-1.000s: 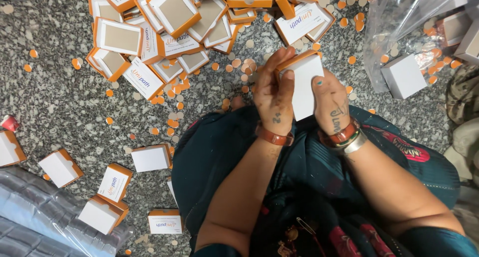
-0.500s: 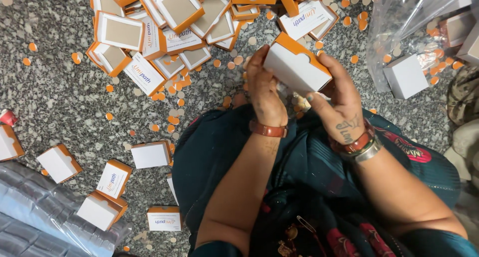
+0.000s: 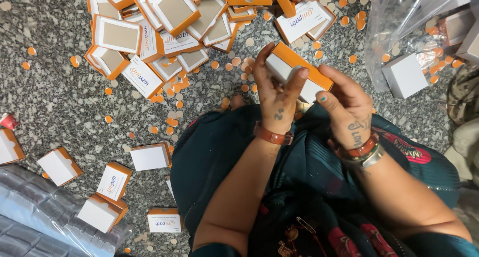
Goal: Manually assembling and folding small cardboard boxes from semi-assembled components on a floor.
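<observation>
Holding one small orange-and-white box above the lap, near the centre of the view, tilted. Left hand wrapped on its 9 o'clock end, fingers closed around it; right hand gripping the 3 o'clock end. Pile of flat unfolded boxes at 11 o'clock on the speckled floor. Folded boxes at 8 o'clock, clear plastic bag at 2 o'clock.

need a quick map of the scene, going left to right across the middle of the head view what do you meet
small red thing at the edge → white and orange box on the floor → left hand → held orange and white box → right hand → plain white box
</observation>
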